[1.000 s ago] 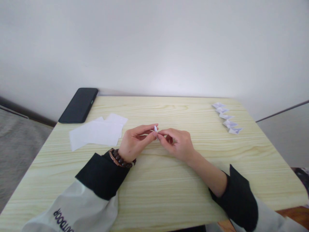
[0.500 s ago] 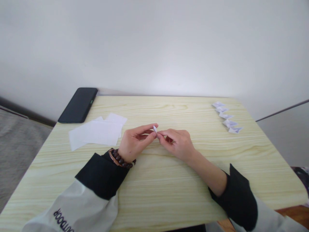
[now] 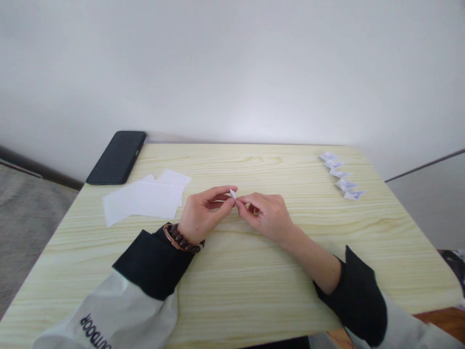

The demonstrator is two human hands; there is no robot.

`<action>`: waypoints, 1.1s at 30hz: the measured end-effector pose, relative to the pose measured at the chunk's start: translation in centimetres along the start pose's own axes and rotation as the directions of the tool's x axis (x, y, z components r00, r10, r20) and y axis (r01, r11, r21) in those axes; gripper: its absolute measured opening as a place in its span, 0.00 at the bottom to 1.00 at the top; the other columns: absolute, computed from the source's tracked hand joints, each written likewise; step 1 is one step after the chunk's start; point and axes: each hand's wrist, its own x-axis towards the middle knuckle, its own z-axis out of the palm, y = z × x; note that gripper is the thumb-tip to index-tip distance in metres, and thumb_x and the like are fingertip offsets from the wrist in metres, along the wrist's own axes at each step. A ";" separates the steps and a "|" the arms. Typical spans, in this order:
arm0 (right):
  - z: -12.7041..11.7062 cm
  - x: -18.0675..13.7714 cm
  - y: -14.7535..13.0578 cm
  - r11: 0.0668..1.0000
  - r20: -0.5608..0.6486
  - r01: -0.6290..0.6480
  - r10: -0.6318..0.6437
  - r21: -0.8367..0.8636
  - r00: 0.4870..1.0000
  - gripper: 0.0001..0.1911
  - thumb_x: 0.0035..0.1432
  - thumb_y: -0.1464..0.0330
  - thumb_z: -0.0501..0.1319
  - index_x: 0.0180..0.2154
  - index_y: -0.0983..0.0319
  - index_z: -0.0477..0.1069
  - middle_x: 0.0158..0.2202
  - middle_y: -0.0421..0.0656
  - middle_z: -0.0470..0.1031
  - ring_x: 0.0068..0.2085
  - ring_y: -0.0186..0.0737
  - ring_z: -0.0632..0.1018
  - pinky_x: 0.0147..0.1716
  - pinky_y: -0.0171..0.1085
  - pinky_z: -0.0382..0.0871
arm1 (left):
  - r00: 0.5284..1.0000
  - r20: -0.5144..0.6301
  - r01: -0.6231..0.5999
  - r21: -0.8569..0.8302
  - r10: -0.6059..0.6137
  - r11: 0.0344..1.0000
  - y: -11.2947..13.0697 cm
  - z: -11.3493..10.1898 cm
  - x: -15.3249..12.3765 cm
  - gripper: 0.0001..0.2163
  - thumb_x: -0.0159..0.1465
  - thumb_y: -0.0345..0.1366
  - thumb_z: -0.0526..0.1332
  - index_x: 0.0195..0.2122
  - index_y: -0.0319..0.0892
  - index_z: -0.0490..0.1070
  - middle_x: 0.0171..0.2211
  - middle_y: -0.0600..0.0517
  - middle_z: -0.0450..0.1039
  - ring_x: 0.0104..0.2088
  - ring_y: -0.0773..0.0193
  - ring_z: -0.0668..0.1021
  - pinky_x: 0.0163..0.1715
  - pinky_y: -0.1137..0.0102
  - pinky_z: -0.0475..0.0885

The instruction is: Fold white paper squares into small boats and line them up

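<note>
A small piece of folded white paper [image 3: 233,194] is pinched over the middle of the table, mostly covered by fingers. My left hand [image 3: 205,213] grips it between thumb and fingers, the index finger stretched along its top. From the other side, my right hand [image 3: 267,215] pinches its lower end with thumb and index finger. The fingertips of both hands meet at the paper. At the right, several small folded paper boats [image 3: 346,184] stand in a row. Left of my left hand lie flat white paper sheets [image 3: 152,198], partly overlapping.
A black phone or tablet [image 3: 116,157] lies at the table's back left corner. The wood-patterned table [image 3: 254,281] meets a white wall [image 3: 232,72] at the back. A grey surface [image 3: 32,223] shows beyond the left edge.
Almost nothing differs. Both hands keep their pinch on the folded paper, with at most a very slight shift of the fingertips.
</note>
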 end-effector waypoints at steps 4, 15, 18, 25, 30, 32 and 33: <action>0.1 0.0 0.0 1.000 -0.003 0.004 -0.004 0.004 1.000 0.08 0.58 0.69 0.57 0.31 0.62 0.73 0.23 0.37 0.76 0.21 0.27 0.72 0.23 0.28 0.62 | 1.000 0.016 -0.008 -0.008 0.008 1.000 -0.2 0.0 0.0 0.15 0.55 0.36 0.64 0.43 0.34 0.74 0.35 0.46 0.78 0.35 0.63 0.79 0.38 0.72 0.76; 0.1 0.0 0.1 1.000 -0.012 -0.022 0.022 0.008 1.000 0.07 0.58 0.69 0.56 0.31 0.62 0.72 0.25 0.38 0.78 0.21 0.27 0.73 0.22 0.28 0.62 | 1.000 -0.008 -0.007 0.010 0.007 1.000 0.0 0.2 0.0 0.15 0.55 0.36 0.63 0.42 0.33 0.73 0.38 0.44 0.78 0.35 0.62 0.79 0.39 0.70 0.76; 0.1 0.1 0.0 0.993 -0.010 -0.112 0.112 0.042 0.994 0.06 0.57 0.69 0.57 0.38 0.61 0.70 0.28 0.38 0.79 0.20 0.26 0.74 0.21 0.27 0.63 | 1.000 -0.006 -0.021 0.043 0.021 0.999 0.0 0.1 -0.1 0.16 0.55 0.35 0.62 0.43 0.33 0.73 0.38 0.44 0.78 0.36 0.61 0.79 0.40 0.69 0.76; 0.2 0.2 0.1 0.992 -0.013 -0.128 0.128 -0.007 0.992 0.05 0.56 0.70 0.58 0.37 0.61 0.70 0.29 0.38 0.78 0.22 0.27 0.76 0.22 0.27 0.64 | 0.999 -0.014 -0.051 0.118 0.053 0.992 -0.2 0.0 0.0 0.17 0.55 0.37 0.62 0.44 0.33 0.74 0.43 0.43 0.77 0.38 0.59 0.79 0.40 0.68 0.76; 0.2 0.2 0.1 0.996 -0.042 -0.088 0.088 0.009 0.995 0.04 0.57 0.71 0.57 0.35 0.62 0.70 0.27 0.38 0.78 0.21 0.27 0.75 0.22 0.27 0.63 | 0.999 0.013 0.039 -0.036 -0.038 0.999 -0.3 0.1 0.2 0.20 0.53 0.40 0.65 0.45 0.35 0.74 0.43 0.44 0.77 0.41 0.57 0.79 0.44 0.65 0.75; 0.1 0.2 0.2 0.998 -0.073 -0.055 0.055 0.005 0.996 0.04 0.57 0.71 0.57 0.33 0.62 0.70 0.25 0.38 0.77 0.20 0.27 0.74 0.21 0.26 0.63 | 0.994 0.038 0.110 -0.134 -0.106 0.985 -0.2 0.0 0.4 0.23 0.51 0.41 0.67 0.47 0.36 0.72 0.44 0.44 0.76 0.43 0.55 0.78 0.47 0.62 0.73; 0.1 0.2 0.2 0.999 -0.086 -0.035 0.035 -0.001 0.996 0.04 0.56 0.72 0.57 0.32 0.62 0.70 0.24 0.37 0.76 0.20 0.27 0.74 0.21 0.26 0.63 | 0.989 0.046 0.146 -0.171 -0.140 0.974 -0.1 -0.1 0.5 0.25 0.50 0.41 0.68 0.48 0.36 0.72 0.45 0.45 0.76 0.44 0.54 0.78 0.48 0.61 0.73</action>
